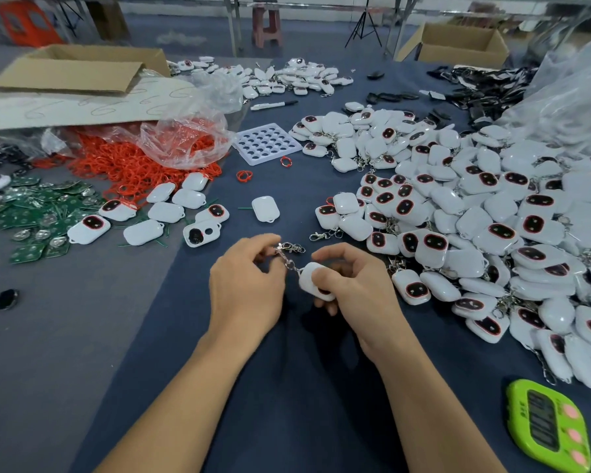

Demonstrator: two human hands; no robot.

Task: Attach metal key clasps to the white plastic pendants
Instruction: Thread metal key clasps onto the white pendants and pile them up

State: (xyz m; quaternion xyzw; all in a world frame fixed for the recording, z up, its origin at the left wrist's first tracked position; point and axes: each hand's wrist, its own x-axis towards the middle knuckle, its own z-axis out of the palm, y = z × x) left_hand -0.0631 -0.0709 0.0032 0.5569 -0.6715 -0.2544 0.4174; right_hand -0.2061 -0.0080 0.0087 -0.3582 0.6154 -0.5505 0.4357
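My right hand (354, 285) grips a white plastic pendant (310, 278) just above the dark blue cloth. My left hand (248, 285) pinches a metal key clasp (287, 256) whose ring end meets the pendant's corner loop. Another clasp (325, 234) lies loose on the cloth beyond my hands. A large heap of white pendants with dark oval windows (492, 227) fills the right side, many with clasps on them. A smaller group of pendants without clasps (164, 213) lies at the left, and a single one (265, 208) lies straight ahead.
Green circuit boards (38, 213) and a pile of red rings (133, 165) under a plastic bag lie at the left. A white perforated tray (266, 143) and a marker pen (273, 104) lie further back. A green timer (550, 428) sits near right. Cardboard boxes (82, 68) stand behind.
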